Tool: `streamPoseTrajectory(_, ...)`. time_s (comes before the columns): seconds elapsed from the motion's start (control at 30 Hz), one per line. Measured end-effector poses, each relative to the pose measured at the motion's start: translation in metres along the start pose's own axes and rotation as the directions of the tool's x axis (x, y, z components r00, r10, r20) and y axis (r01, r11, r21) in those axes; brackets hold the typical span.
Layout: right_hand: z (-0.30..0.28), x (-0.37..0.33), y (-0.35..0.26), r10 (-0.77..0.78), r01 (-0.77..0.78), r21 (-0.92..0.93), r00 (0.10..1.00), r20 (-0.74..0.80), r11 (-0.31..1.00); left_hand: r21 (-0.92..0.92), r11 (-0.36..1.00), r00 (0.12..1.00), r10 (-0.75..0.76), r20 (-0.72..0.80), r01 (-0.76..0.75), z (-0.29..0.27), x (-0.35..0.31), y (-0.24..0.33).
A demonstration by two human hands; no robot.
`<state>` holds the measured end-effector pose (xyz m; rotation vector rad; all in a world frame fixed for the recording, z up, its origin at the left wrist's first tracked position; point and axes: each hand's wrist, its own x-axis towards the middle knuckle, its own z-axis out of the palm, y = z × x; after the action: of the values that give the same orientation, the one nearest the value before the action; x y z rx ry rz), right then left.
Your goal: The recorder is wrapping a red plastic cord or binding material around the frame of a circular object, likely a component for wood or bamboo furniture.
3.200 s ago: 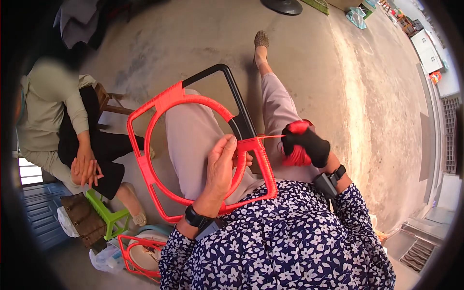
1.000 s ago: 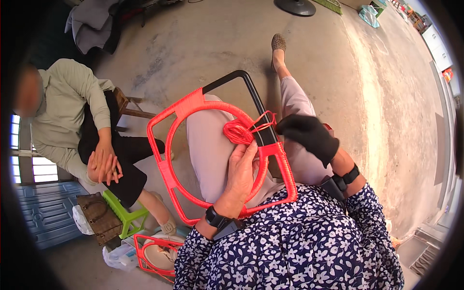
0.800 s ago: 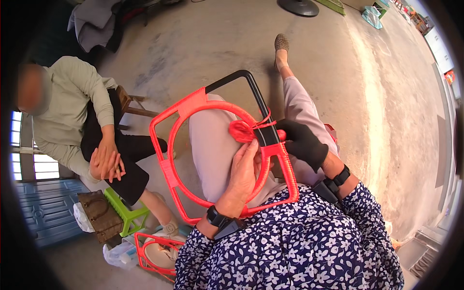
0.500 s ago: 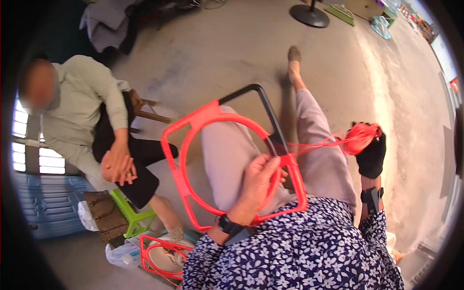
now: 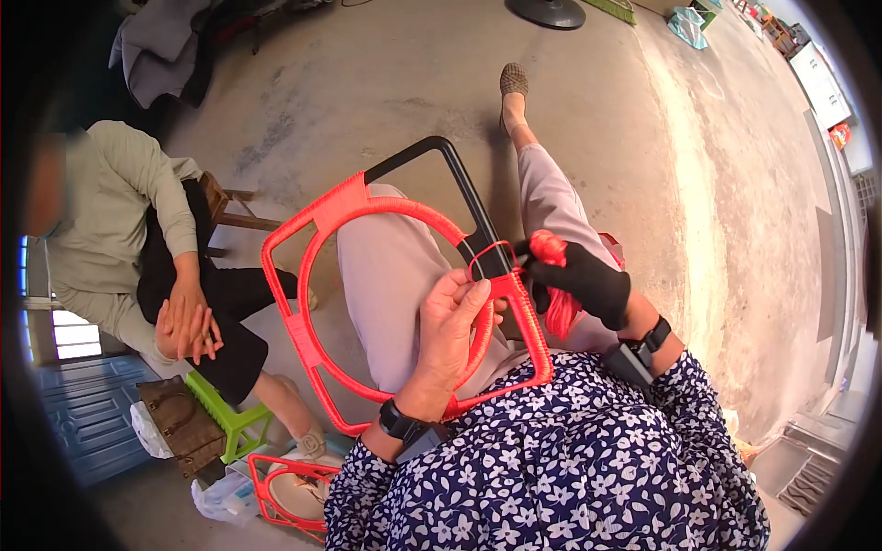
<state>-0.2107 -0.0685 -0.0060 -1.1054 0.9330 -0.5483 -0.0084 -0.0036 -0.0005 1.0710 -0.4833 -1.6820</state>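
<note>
Frame [image 5: 342, 204], blk w/ red wrap, qty 1: over lap [image 5: 390, 285], pinched in L hand [image 5: 448, 329]. Cord [image 5: 562, 317], red, 1 bundle: fingers of R hand [image 5: 593, 283], blk-gloved, curled round it; loop abt frame's blk pt.

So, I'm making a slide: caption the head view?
Left hand grips the frame; gloved right hand holds red cord that loops over the black bar.

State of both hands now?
Left hand: closed, gripping the partly wrapped frame.
Right hand, in a black glove: closed, holding the bundle of red cord.
</note>
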Motion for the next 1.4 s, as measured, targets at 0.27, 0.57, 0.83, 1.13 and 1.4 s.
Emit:
streamPoseTrajectory(0.27, -0.011, -0.019, -0.031, -0.012, 0.021, 0.143, 0.998, -0.062, 0.99, 0.045, 0.999, 1.0, -0.017, -0.011, 0.018, -0.007, -0.003, 0.0)
streamPoseTrajectory(0.57, 0.03, -0.03, -0.045, -0.098, 0.079, 0.217, 0.992, 0.079, 0.973, 0.149, 0.989, 1.0, 0.017, 0.009, -0.019, 0.001, -0.003, 0.006)
streamPoseTrajectory(0.83, -0.103, -0.052, 0.015, 0.021, 0.361, 0.517, 0.805, -0.593, 0.776, -0.04, 0.998, 0.999, -0.048, -0.006, 0.048, -0.009, -0.003, 0.003)
streamPoseTrajectory(1.13, -0.164, -0.053, 0.052, -0.037, 0.202, 0.621, 0.963, -0.268, 0.757, -0.123, 0.988, 0.995, -0.092, 0.049, 0.098, -0.017, 0.001, 0.009)
streamPoseTrajectory(1.4, -0.1, -0.063, -0.004, 0.086, -0.045, -0.208, 0.978, 0.191, 0.977, -0.148, 0.988, 0.995, 0.017, -0.099, -0.032, -0.016, 0.011, -0.004)
